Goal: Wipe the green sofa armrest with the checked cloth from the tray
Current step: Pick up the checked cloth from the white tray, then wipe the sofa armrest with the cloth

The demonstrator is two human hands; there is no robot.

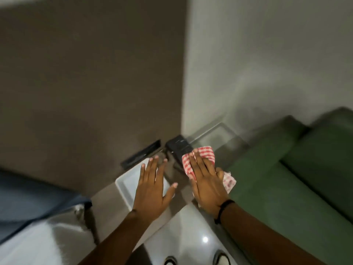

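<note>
The red-checked cloth lies at centre frame on the table, touching a black box. The right hand presses it flat with straight fingers. The left hand rests spread over a white tray. The cloth looks soft, light and likely to bunch, so it is best pressed through its middle.

My forearms are bare to both wrists. A thin black band circles my right wrist, at five o'clock from my right hand. Below, at six o'clock, show the toes of my white shoes with dark trim.
</note>
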